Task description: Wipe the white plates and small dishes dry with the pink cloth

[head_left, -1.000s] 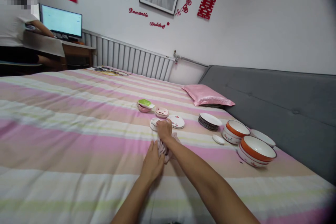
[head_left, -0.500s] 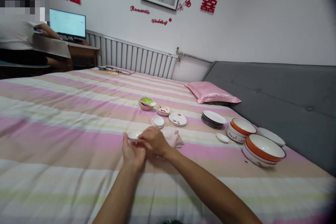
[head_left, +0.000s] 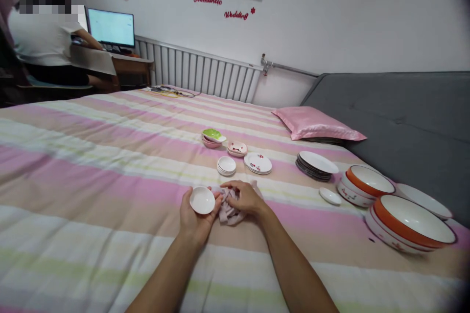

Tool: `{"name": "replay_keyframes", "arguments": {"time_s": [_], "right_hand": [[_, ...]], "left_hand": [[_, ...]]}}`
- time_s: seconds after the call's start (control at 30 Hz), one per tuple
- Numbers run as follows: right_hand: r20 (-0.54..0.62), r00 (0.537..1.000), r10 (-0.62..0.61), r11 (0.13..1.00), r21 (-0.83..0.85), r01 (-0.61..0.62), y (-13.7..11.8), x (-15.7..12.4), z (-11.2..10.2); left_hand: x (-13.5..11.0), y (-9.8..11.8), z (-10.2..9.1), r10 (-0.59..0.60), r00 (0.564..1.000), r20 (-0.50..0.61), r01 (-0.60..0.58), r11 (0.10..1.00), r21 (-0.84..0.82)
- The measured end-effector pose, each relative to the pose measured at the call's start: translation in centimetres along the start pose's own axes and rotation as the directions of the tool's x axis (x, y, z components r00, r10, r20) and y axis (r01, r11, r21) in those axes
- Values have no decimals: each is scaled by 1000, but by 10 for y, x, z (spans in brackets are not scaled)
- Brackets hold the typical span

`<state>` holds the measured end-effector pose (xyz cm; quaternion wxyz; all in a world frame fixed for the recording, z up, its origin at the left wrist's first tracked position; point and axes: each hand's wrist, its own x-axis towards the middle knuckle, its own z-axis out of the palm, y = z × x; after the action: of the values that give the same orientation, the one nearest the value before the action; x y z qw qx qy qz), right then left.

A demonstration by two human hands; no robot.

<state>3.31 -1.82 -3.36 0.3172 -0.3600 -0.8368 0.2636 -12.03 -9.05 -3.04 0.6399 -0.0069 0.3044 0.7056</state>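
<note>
My left hand (head_left: 194,217) holds a small white dish (head_left: 201,200), its fingers curled under the rim and the hollow side facing me. Just right of it, my right hand (head_left: 245,198) is closed on a crumpled pale pink cloth (head_left: 226,210) that lies on the striped bedspread (head_left: 91,176). Beyond my hands a short stack of the same small white dishes (head_left: 226,166) rests on the bed.
Farther back are a green dish on a pink one (head_left: 212,137), a small patterned dish (head_left: 237,148) and patterned plates (head_left: 258,163). To the right: stacked plates (head_left: 316,165), a little saucer (head_left: 329,196), orange-rimmed bowls (head_left: 407,222), a pink pillow (head_left: 317,124). A person sits at a desk, far left.
My right hand left the stack with one small dish, passed it to my left hand, then closed on the cloth. The view shifted down and left.
</note>
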Motion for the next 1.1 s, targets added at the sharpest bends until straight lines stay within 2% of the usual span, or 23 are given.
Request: {"name": "replay_keyframes", "arguments": {"time_s": [0.1,0.17,0.3,0.43,0.5,0.53,0.6,0.63,0.67,0.7,0.83,0.93,1.0,1.1], "right_hand": [[63,998,-18,1000,-5,19,0,-3,1],[55,998,-3,1000,23,1,-1,-4,1],[-104,993,55,996,76,-47,0,-3,1],[-297,950,99,990,124,-65,-5,0,1],[-455,880,135,978,202,-46,-10,1,0],[-549,819,168,967,251,-30,-12,1,-1],[-714,650,260,944,331,-14,-15,1,-1],[-761,573,304,936,350,-31,-15,1,-1],[-781,528,333,934,351,-69,-14,1,-2],[-783,512,352,932,342,-117,-12,0,-1],[-701,577,419,908,343,-242,-5,1,2],[-590,649,481,847,505,-168,-8,4,6],[-471,734,490,734,677,-55,-15,5,6],[-328,839,433,537,842,52,-29,3,-1]], "left_hand": [[-3,-6,2,2,1000,0,-2,998,62],[-5,-9,3,-14,1000,6,13,995,94],[-11,-12,4,19,1000,8,-19,994,106],[-21,-11,3,50,999,7,-50,994,101],[-25,-10,2,51,998,31,-54,992,111],[-27,-9,1,53,998,46,-58,992,116],[-29,-9,0,57,996,71,-66,990,122],[-29,-8,0,56,995,78,-66,990,125],[-30,-8,0,53,995,81,-63,990,128],[-31,-8,0,43,996,82,-53,990,132],[-36,-6,2,-76,988,131,55,985,162],[-39,-7,1,-260,949,180,221,952,213],[-41,-9,0,-353,918,179,307,921,238],[-41,-10,0,-351,922,164,315,925,211]]}}
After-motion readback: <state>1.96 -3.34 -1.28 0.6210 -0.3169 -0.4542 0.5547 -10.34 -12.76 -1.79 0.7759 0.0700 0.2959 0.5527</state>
